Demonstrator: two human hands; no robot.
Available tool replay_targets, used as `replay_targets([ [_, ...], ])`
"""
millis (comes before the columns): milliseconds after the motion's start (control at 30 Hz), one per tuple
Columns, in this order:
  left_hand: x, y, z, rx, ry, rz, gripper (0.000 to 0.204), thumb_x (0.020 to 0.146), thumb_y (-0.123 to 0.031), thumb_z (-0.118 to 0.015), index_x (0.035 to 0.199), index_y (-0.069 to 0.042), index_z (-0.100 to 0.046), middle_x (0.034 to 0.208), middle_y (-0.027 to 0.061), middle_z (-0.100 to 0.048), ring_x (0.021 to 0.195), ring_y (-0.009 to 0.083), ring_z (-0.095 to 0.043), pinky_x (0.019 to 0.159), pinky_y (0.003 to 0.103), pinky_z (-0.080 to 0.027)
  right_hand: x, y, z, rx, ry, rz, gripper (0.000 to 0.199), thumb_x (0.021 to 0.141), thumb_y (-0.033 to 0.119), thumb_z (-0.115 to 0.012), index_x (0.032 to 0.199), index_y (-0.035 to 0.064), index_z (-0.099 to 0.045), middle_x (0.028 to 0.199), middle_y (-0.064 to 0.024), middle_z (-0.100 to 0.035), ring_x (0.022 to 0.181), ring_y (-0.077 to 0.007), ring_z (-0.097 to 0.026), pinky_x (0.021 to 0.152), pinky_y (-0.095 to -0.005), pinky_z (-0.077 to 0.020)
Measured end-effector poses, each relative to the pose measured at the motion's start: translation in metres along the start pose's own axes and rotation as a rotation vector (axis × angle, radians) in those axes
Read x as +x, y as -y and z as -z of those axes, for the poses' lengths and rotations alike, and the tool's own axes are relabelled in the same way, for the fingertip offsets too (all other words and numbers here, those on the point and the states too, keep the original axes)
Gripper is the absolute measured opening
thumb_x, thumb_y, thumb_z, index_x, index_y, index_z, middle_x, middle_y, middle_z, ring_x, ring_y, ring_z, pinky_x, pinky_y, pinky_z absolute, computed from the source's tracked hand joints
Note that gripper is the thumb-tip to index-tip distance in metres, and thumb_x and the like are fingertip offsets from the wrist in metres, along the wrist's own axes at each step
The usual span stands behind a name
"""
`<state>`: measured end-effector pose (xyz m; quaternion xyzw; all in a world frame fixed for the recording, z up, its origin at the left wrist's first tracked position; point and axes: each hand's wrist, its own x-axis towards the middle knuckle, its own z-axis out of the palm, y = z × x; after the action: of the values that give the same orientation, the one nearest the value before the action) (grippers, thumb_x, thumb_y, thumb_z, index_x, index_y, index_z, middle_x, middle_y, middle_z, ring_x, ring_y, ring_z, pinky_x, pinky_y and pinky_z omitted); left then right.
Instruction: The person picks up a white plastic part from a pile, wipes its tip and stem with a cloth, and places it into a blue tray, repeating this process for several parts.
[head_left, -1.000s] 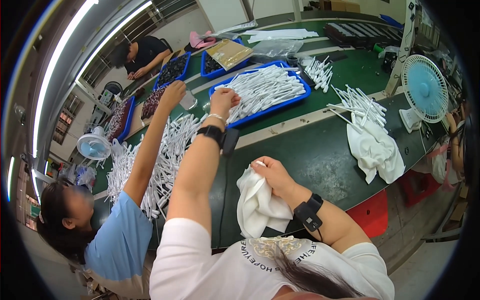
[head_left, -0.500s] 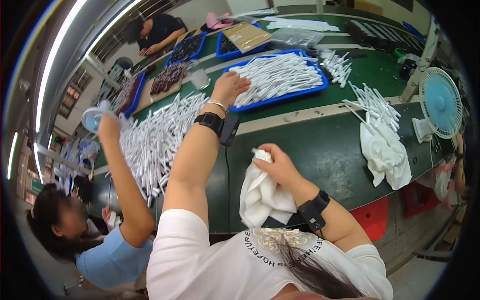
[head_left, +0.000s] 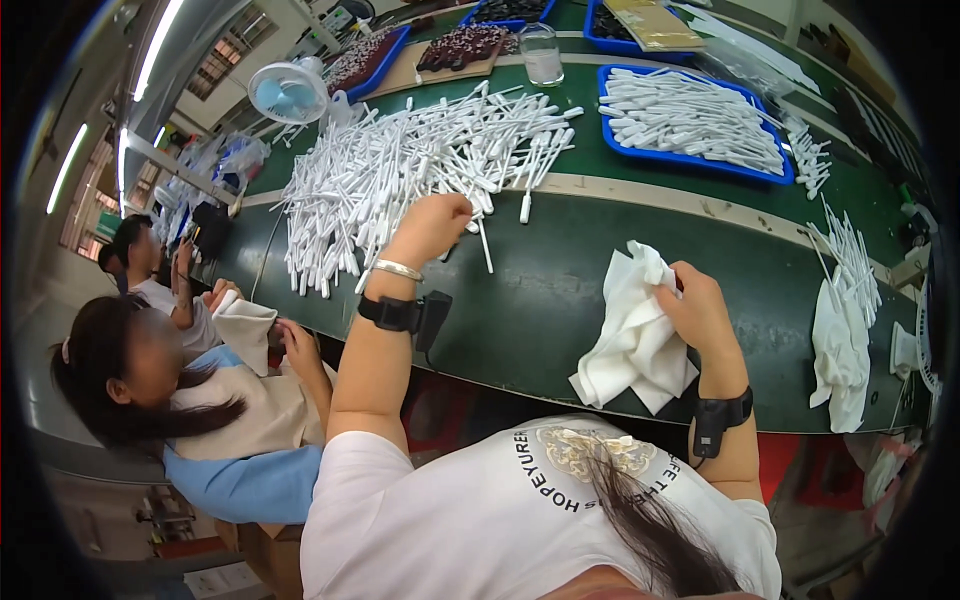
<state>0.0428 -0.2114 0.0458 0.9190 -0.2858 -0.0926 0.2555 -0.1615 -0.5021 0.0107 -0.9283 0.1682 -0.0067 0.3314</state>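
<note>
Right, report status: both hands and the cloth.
Left hand closed at the edge of the white stick pile. Right hand gripping white cloth over the green table. Nothing in the way.

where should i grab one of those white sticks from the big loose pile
Probably the near free end of a white stick at the pile edge by the left hand, coming from above; it lies flat and apart there, while sticks further in cross each other.

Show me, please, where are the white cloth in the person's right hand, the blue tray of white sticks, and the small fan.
white cloth (head_left: pixel 632 340): head view, on its folded middle.
blue tray (head_left: pixel 700 166): head view, on its near rim.
small fan (head_left: pixel 287 94): head view, on the round guard.
</note>
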Motion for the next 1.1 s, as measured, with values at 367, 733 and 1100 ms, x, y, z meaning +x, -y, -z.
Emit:
replay_targets([
  [367,0.054,-0.006,-0.071,0.373,-0.160,0.011,0.028,0.075,-0.027,-0.059,0.075,0.001,-0.059,0.070,0.0166,-0.061,0.063,0.0310,-0.058,0.061,0.036,-0.047,0.004,0.005,-0.028,1.418,0.328,0.059,0.019,0.081,0.008,-0.055,0.099,0.0032,-0.050,0.089,-0.0032,-0.057,0.077,-0.0123,-0.057,0.070,-0.0262,-0.0477],
  [733,-0.041,-0.028,-0.055,-1.139,0.244,0.249,0.012,0.082,-0.018,-0.055,0.080,-0.006,-0.052,0.066,0.0054,-0.059,0.042,0.0091,-0.049,0.038,0.019,-0.037,0.008,-0.001,-0.019,1.583,0.281,0.008,0.021,0.082,0.007,-0.053,0.103,0.0028,-0.049,0.095,-0.0064,-0.057,0.083,-0.0163,-0.058,0.075,-0.0309,-0.0490],
  [1100,-0.013,-0.103,-0.102,-1.321,0.241,0.092,0.009,0.081,-0.011,-0.056,0.086,-0.004,-0.052,0.067,0.0043,-0.056,0.048,0.0088,-0.051,0.043,0.018,-0.039,0.012,0.000,-0.021,1.735,0.059,-0.020,0.021,0.084,0.005,-0.049,0.105,0.0048,-0.047,0.102,-0.0076,-0.054,0.092,-0.0187,-0.055,0.081,-0.0333,-0.0466],
])
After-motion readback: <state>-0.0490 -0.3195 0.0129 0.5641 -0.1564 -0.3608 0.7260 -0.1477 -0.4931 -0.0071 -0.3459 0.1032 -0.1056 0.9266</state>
